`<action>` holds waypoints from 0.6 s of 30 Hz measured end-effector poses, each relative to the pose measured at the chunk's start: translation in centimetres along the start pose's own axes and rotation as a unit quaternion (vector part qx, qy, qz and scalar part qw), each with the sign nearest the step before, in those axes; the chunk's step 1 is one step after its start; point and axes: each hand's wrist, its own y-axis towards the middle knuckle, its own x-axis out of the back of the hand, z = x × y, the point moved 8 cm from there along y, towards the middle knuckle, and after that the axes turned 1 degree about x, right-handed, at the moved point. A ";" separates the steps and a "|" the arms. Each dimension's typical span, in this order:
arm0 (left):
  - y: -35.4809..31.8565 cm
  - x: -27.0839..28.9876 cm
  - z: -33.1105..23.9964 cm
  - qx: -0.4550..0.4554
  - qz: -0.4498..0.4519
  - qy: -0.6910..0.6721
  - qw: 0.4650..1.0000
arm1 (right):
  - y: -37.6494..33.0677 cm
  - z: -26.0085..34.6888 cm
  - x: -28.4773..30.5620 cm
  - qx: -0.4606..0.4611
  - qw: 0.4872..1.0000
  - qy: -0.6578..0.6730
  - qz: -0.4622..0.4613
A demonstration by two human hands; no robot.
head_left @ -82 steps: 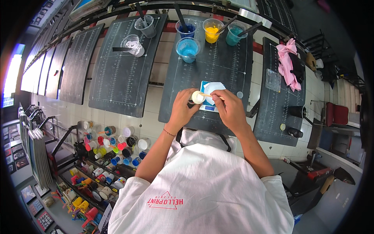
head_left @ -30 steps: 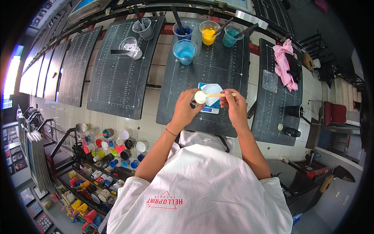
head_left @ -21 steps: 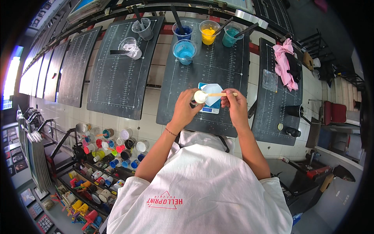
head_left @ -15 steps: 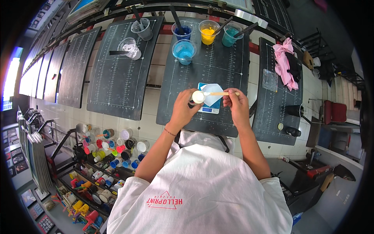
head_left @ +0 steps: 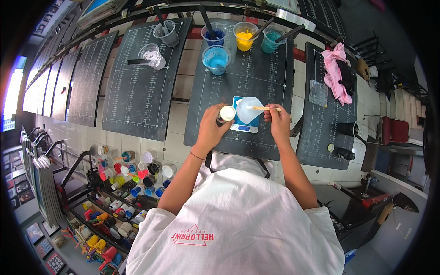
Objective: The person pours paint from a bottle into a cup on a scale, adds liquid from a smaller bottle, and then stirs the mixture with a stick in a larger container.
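Note:
My left hand (head_left: 212,124) is closed around a small jar (head_left: 227,113) with whitish contents at its mouth, held just left of a digital scale. In my right hand (head_left: 278,120) a wooden stick (head_left: 263,108) is pinched, its tip coated with white stuff. That tip is over a whitish translucent sheet (head_left: 249,114) lying on the blue-topped scale (head_left: 244,129); whether it touches the sheet I cannot tell. The scale rests on a dark board with printed grid marks (head_left: 220,144).
Beyond the scale stand cups of light blue paint (head_left: 216,59), dark blue paint (head_left: 214,35), yellow paint (head_left: 244,36) and teal paint (head_left: 273,41). A cup of white paint (head_left: 152,57) is on the left board. Pink cloth (head_left: 336,75) lies at right; several paint jars (head_left: 137,172) stand lower left.
The jar in my left hand has moved a little left, away from the stick. The stick's tip, formerly at the jar's rim, is now over the sheet on the scale.

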 end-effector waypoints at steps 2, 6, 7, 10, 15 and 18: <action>-0.2 0.0 0.0 -0.009 -0.009 0.000 1.000 | -0.1 0.3 -0.5 0.012 0.999 -0.050 -0.005; -0.3 0.2 -0.2 -0.028 -0.023 0.008 0.999 | -1.1 2.1 -2.1 0.122 0.974 -0.191 0.010; -0.3 0.2 -0.2 -0.030 -0.022 0.012 0.999 | -1.4 2.7 -2.5 0.170 0.957 -0.232 0.021; -0.3 0.2 -0.5 -0.039 -0.028 0.010 0.999 | -2.1 3.5 -3.0 0.268 0.923 -0.275 0.026; -0.3 0.2 -0.4 -0.031 -0.026 0.003 0.999 | -2.6 4.3 -3.1 0.280 0.917 -0.283 0.025; -0.4 0.0 -0.4 -0.030 -0.024 0.004 0.999 | -2.3 3.5 -2.5 0.250 0.937 -0.246 0.015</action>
